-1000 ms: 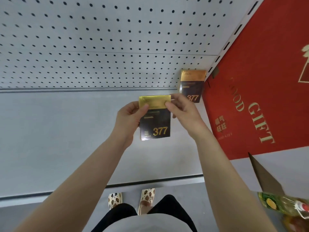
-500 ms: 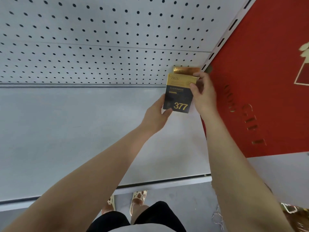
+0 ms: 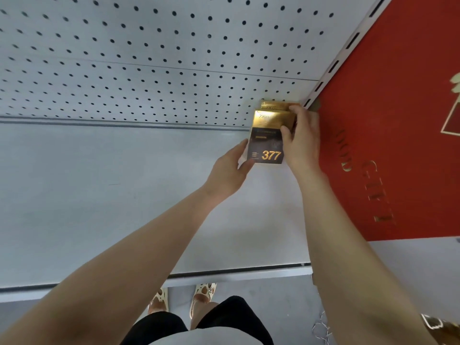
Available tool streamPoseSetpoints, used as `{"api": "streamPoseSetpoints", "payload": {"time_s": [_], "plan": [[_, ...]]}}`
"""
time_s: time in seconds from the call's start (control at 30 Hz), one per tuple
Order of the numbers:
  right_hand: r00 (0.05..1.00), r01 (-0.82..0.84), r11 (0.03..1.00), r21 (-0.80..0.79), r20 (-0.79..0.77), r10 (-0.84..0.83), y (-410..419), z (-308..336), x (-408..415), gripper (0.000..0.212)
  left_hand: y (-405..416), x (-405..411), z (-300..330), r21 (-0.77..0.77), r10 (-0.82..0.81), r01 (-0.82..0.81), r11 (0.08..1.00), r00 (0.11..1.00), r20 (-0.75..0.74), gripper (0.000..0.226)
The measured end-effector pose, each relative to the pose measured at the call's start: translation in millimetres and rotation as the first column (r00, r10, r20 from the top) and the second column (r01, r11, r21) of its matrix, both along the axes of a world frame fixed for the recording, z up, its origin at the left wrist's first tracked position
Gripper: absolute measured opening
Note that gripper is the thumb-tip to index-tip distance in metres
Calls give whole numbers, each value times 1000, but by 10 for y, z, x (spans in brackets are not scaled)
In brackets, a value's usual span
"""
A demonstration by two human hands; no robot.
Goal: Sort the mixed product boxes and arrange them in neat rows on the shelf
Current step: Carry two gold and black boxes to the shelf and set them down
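Both hands hold the front box (image 3: 267,143) upright on the shelf (image 3: 124,195) — left hand (image 3: 230,168) cupping its lower-left edge, right hand (image 3: 300,139) w/ fingers curled on its right side. Back box (image 3: 275,106) sits directly behind, vs. the pegboard (image 3: 149,58) — the push goes straight back.

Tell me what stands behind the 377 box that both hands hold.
Behind the 377 box a second box stands against the pegboard. Only its gold top shows; the rest is covered by the front box and the right hand.
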State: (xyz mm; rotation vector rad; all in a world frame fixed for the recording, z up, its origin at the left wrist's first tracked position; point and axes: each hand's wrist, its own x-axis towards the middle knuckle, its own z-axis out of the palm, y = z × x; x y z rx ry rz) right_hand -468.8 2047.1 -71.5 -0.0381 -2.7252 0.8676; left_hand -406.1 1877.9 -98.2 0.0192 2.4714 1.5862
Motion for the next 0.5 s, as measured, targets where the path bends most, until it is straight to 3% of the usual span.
{"api": "streamPoseSetpoints", "payload": {"time_s": [0.2, 0.37, 0.5], "plan": [[990, -97, 993, 75, -99, 104, -335, 80, 323, 40, -455, 413, 198, 47, 105, -102, 994, 993, -55, 29], [943, -331, 944, 9, 46, 330, -947, -133, 808, 31, -1140, 1107, 313, 16, 246, -246, 969, 965, -95, 20], [858, -500, 866, 0, 139, 495, -1723, -220, 1381, 27, -1815, 1844, 290, 17, 438, -440, 898, 890, -126, 18]]}}
